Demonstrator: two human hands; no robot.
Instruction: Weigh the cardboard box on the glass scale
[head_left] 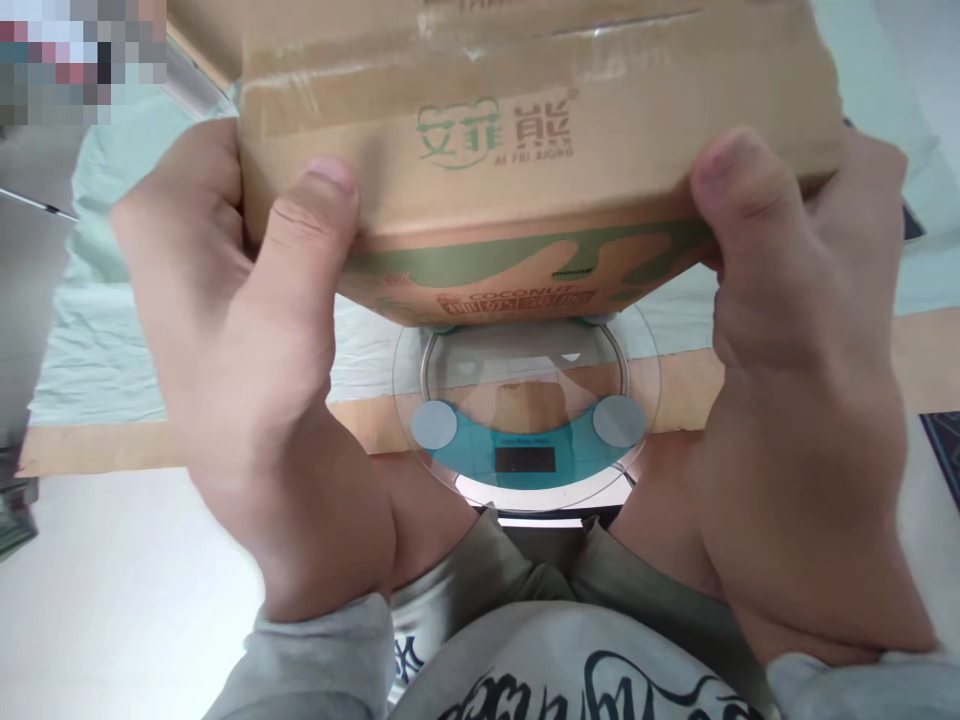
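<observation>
A brown cardboard box (525,130) with green printed lettering fills the top of the view, taped along its upper seam. My left hand (255,360) grips its left side, thumb pressed on the front face. My right hand (802,360) grips its right side, thumb on the front near the lower corner. The box is held above a round glass bathroom scale (525,450) with a teal band and a dark blank display, which lies on the floor below it. I cannot tell whether the box touches the scale.
Pale green cloth (112,330) covers a surface behind the scale, with a wooden edge (97,450) below it. My knees and grey printed sweatshirt (540,660) fill the bottom. A dark mat (946,450) shows at the right edge.
</observation>
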